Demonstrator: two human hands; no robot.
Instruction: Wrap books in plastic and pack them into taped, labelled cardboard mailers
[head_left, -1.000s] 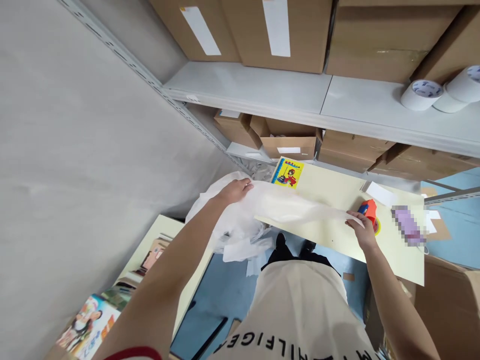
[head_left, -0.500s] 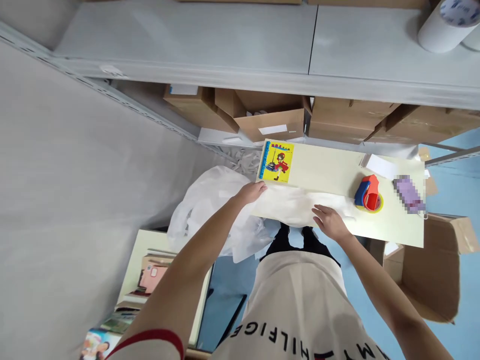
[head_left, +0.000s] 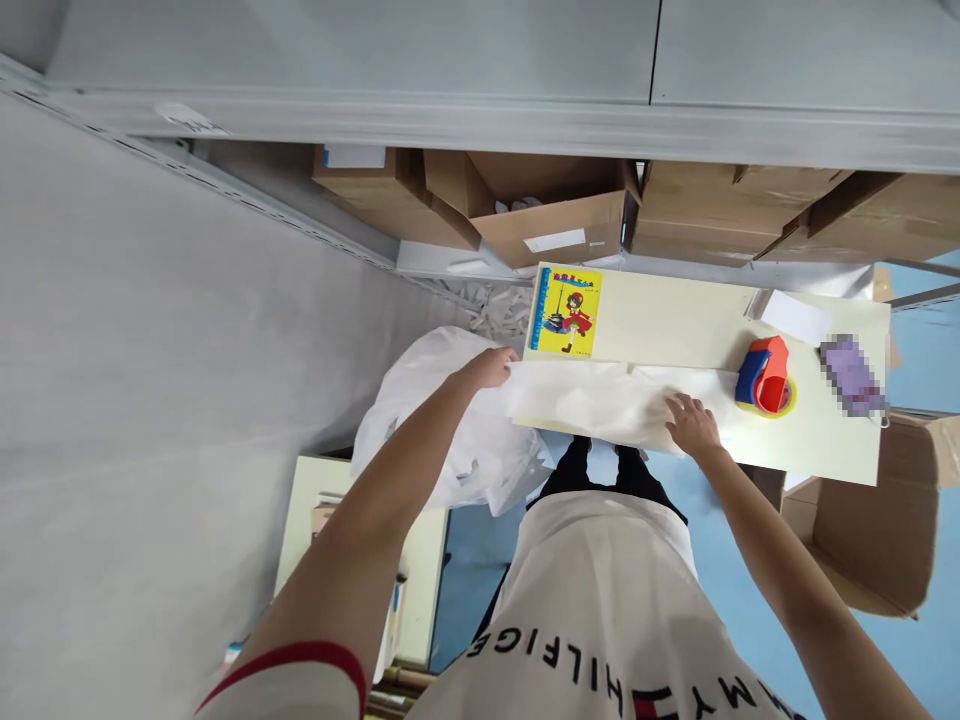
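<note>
A white plastic bag (head_left: 592,400) lies stretched along the near edge of a pale yellow table (head_left: 675,330). My left hand (head_left: 491,367) grips the bag's left end, fingers closed on the plastic, just off the table's left edge. My right hand (head_left: 691,422) rests flat on the bag's right part, fingers spread. A yellow book (head_left: 566,311) with a cartoon figure lies on the table just beyond the bag. A red and blue tape dispenser (head_left: 766,375) stands to the right of my right hand.
A heap of white plastic bags (head_left: 442,430) hangs left of the table. Open cardboard boxes (head_left: 540,215) fill the grey shelf (head_left: 480,125) behind. White paper (head_left: 795,315) lies at the table's far right. Another carton (head_left: 870,530) stands on the blue floor at right. A low table (head_left: 337,540) with books is at lower left.
My right hand let go of the bag's end near the tape dispenser, slid left, and now lies flat on the bag. The bag went from held taut to lying on the table.
</note>
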